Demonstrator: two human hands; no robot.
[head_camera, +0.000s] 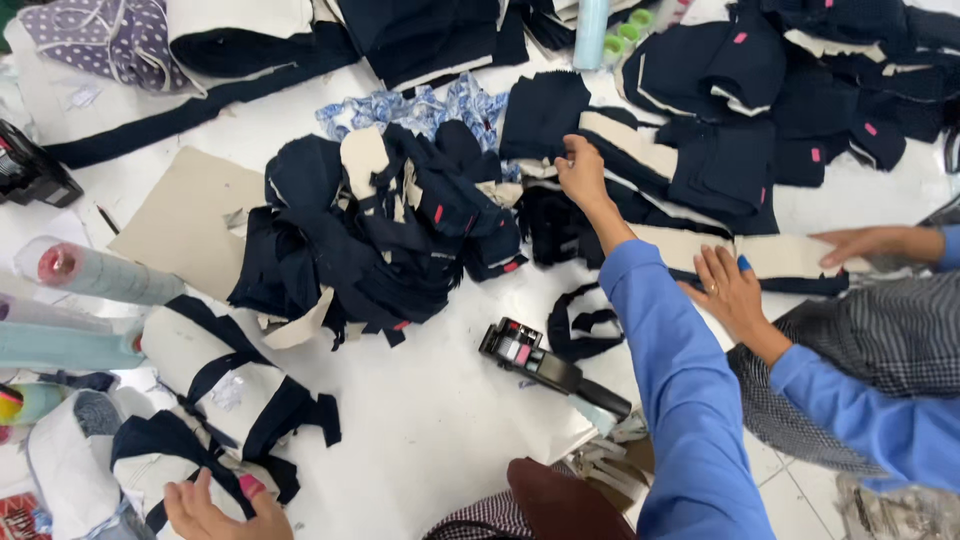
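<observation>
My right hand (582, 172) reaches forward on a blue-sleeved arm. Its fingers are closed on the edge of a navy and cream fabric piece (620, 140) in the middle of the table. A large heap of navy cut pieces with small pink tags (390, 230) lies just left of it. My left hand (215, 510) is at the bottom left. It lies flat, fingers apart, on a bundle of white pieces tied with navy strips (230, 390). A small pink bit shows at one fingertip.
A co-worker's two hands (735, 290) (860, 243), in blue sleeves, press on a cream strip (790, 255) at the right. A black hand labeller (540, 365) lies on the white table (440, 420). Thread cones (100, 272) and cardboard (190, 215) are at the left, more navy stacks (760, 80) at the back.
</observation>
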